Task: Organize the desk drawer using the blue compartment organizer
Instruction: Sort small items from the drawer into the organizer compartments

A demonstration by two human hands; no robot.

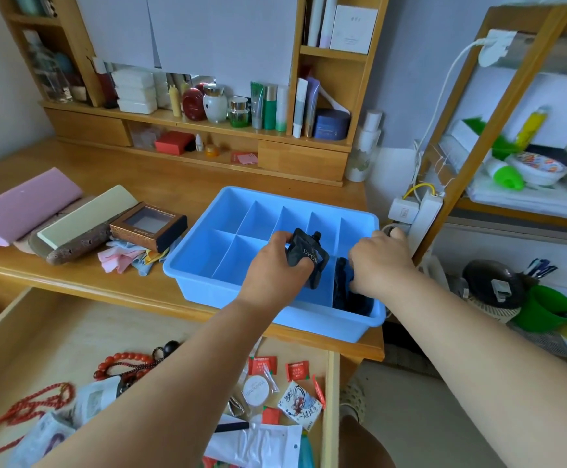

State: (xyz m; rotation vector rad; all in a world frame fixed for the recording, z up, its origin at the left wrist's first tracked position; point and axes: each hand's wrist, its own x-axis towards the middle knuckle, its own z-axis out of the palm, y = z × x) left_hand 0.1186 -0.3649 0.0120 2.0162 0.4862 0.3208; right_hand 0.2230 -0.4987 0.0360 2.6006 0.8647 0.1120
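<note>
Both hands at the blue compartment organizer [208, 211], loading black spout pouches into its right-end cells.

Left to right: open desk drawer [32, 332] below the forearms, holding red bead strings [120, 363] and small red sachets [262, 365]. Left hand [272, 265] has fingers curled round a black spout pouch [307, 256], thumb under, cap just past the fingertips, held above a front cell. Pouch reads as light, soft-sided, slick film; likely to flop, so take it at the stiff neck or pinch both side seams. Right hand [378, 261] pinches dark pouches [346, 292] already in the cell under its fingertips, near the organizer's right wall. The organizer sits on the desktop behind the drawer, other cells bare; rigid plastic, lift by the rim.
</note>
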